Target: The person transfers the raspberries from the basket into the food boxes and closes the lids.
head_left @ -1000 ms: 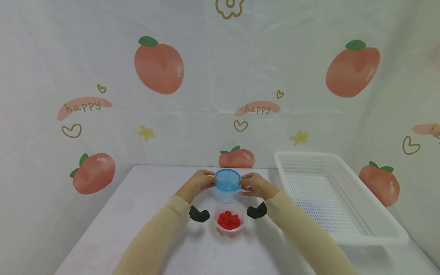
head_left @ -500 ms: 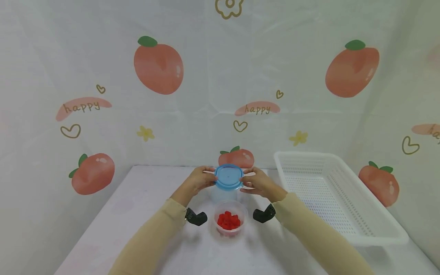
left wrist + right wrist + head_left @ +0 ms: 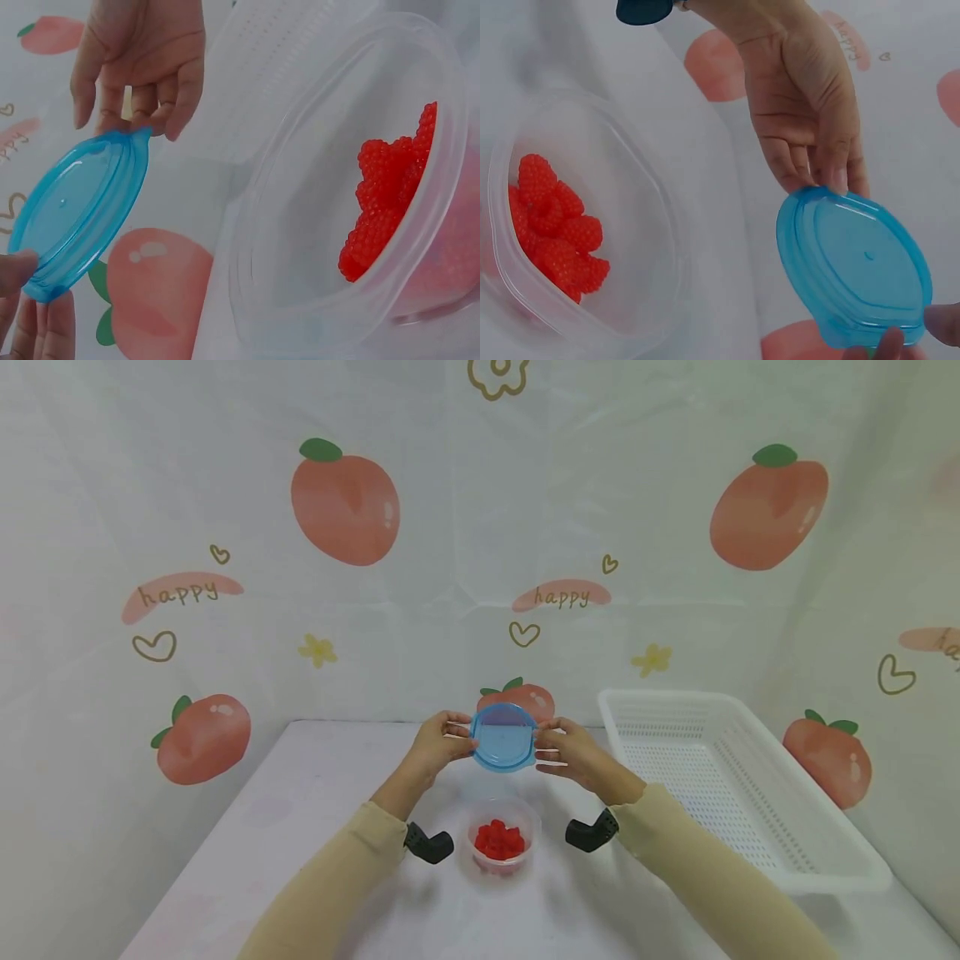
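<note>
A round, translucent blue lid [image 3: 504,742] is in the air beyond the bowl, tilted so its face shows to the head camera. My left hand [image 3: 437,743] pinches its left edge, thumb on the face and fingers behind, as the left wrist view shows. On the opposite edge my right hand [image 3: 576,752] pinches the rim near a small tab; its thumb [image 3: 941,324] shows in the right wrist view. Nearer to me stands an uncovered clear plastic bowl [image 3: 641,255] with several red raspberries [image 3: 498,841] in the bottom. Neither hand touches the bowl.
At the right of the table stands a large white perforated basket [image 3: 697,777]. A white cloth backdrop [image 3: 450,527] with printed peaches rises behind the table [image 3: 300,810]. Black camera mounts [image 3: 592,832] stick out at both wrists, close to the bowl's sides.
Both hands have raised the blue lid higher, and it has tipped up to face the head camera more. The right forearm has shifted slightly right; bowl and basket have stayed put.
</note>
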{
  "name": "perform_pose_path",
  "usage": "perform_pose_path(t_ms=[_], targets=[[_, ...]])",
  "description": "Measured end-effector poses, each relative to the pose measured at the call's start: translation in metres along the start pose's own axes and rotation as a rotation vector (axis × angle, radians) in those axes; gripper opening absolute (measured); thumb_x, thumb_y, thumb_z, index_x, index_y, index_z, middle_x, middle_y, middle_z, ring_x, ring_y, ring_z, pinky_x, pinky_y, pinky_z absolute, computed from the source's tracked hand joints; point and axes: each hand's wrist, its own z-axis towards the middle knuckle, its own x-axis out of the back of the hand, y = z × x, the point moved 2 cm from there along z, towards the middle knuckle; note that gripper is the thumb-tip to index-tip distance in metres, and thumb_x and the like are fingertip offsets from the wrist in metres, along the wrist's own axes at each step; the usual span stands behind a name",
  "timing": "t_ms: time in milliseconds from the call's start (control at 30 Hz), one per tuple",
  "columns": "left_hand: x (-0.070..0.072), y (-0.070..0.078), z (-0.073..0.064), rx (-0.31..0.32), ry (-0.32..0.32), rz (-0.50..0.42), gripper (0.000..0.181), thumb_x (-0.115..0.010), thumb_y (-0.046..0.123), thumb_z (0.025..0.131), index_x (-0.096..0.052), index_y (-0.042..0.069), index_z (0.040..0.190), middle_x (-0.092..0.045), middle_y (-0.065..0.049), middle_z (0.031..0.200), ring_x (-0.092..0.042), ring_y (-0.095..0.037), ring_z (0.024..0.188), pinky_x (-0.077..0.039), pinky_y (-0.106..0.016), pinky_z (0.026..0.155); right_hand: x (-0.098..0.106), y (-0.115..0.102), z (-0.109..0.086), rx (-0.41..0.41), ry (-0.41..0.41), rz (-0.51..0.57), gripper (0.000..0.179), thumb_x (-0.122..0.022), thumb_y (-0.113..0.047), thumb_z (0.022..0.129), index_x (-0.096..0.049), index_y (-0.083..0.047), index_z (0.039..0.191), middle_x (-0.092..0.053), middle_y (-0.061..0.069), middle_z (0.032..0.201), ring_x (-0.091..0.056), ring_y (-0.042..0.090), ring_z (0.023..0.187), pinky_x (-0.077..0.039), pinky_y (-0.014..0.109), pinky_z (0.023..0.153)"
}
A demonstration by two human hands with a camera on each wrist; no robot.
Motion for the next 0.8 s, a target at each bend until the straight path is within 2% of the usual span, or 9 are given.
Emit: perform_pose_path(t_ms=[67, 167, 333, 467, 600, 733, 800], targets=[[0.000, 0.002, -0.002, -0.045, 0.010, 0.006, 0.040, -0.070, -0.008, 0.081, -0.056, -0.004, 0.119, -0.058, -0.016, 0.100, -0.064, -0.016, 0.081, -0.058, -0.031, 0.079, 0.001, -0.001, -0.001, 0.007, -0.002, -0.013, 0.036, -0.047, -0.022, 0.102, -0.037, 0.002, 0.127, -0.055, 0.023, 0.122, -0.060, 0.032, 0.110, -0.046, 0.046, 0.102], [0.000, 0.003, -0.006, -0.102, 0.031, 0.028, 0.035, -0.071, -0.007, 0.080, -0.059, -0.003, 0.113, -0.059, -0.014, 0.099, -0.061, -0.016, 0.084, -0.056, -0.027, 0.077, 0.002, -0.003, -0.002, 0.006, -0.009, 0.002, 0.038, -0.042, -0.027, 0.104, -0.038, 0.002, 0.128, -0.055, 0.020, 0.119, -0.058, 0.030, 0.109, -0.045, 0.044, 0.103], [0.000, 0.004, -0.011, -0.173, 0.056, 0.076, 0.028, -0.073, -0.003, 0.081, -0.062, -0.001, 0.107, -0.062, -0.014, 0.101, -0.061, -0.021, 0.091, -0.055, -0.027, 0.080, 0.003, -0.006, -0.005, -0.014, -0.032, 0.173, 0.036, -0.045, -0.029, 0.103, -0.041, -0.001, 0.125, -0.053, 0.011, 0.106, -0.060, 0.020, 0.093, -0.053, 0.035, 0.093], [-0.001, 0.005, -0.015, -0.226, 0.080, 0.100, 0.024, -0.073, -0.003, 0.081, -0.065, 0.000, 0.103, -0.065, -0.014, 0.101, -0.062, -0.024, 0.098, -0.055, -0.030, 0.083, 0.004, -0.007, -0.008, -0.016, -0.074, 0.271, 0.033, -0.047, -0.027, 0.102, -0.042, -0.001, 0.123, -0.050, 0.011, 0.105, -0.059, 0.018, 0.090, -0.056, 0.029, 0.085], [-0.001, 0.004, -0.017, -0.261, 0.099, 0.087, 0.021, -0.073, -0.005, 0.079, -0.066, -0.001, 0.098, -0.066, -0.014, 0.099, -0.061, -0.025, 0.099, -0.054, -0.033, 0.086, 0.006, -0.007, -0.011, 0.004, -0.123, 0.278, 0.031, -0.047, -0.020, 0.102, -0.043, 0.003, 0.123, -0.050, 0.010, 0.106, -0.057, 0.018, 0.094, -0.056, 0.026, 0.084], [-0.002, 0.002, -0.017, -0.273, 0.097, 0.060, 0.018, -0.073, -0.005, 0.080, -0.065, -0.003, 0.096, -0.064, -0.015, 0.100, -0.061, -0.025, 0.101, -0.053, -0.036, 0.093, 0.008, -0.007, -0.013, 0.016, -0.164, 0.321, 0.025, -0.048, -0.013, 0.101, -0.047, 0.006, 0.117, -0.054, 0.008, 0.101, -0.062, 0.016, 0.092, -0.055, 0.026, 0.085], [-0.003, 0.002, -0.018, -0.276, 0.097, 0.050, 0.016, -0.072, -0.006, 0.081, -0.066, -0.004, 0.095, -0.064, -0.016, 0.101, -0.061, -0.026, 0.102, -0.052, -0.038, 0.095, 0.009, -0.007, -0.013, 0.016, -0.175, 0.336, 0.027, -0.049, -0.011, 0.101, -0.047, 0.008, 0.119, -0.058, 0.007, 0.100, -0.064, 0.015, 0.090, -0.054, 0.026, 0.086]])
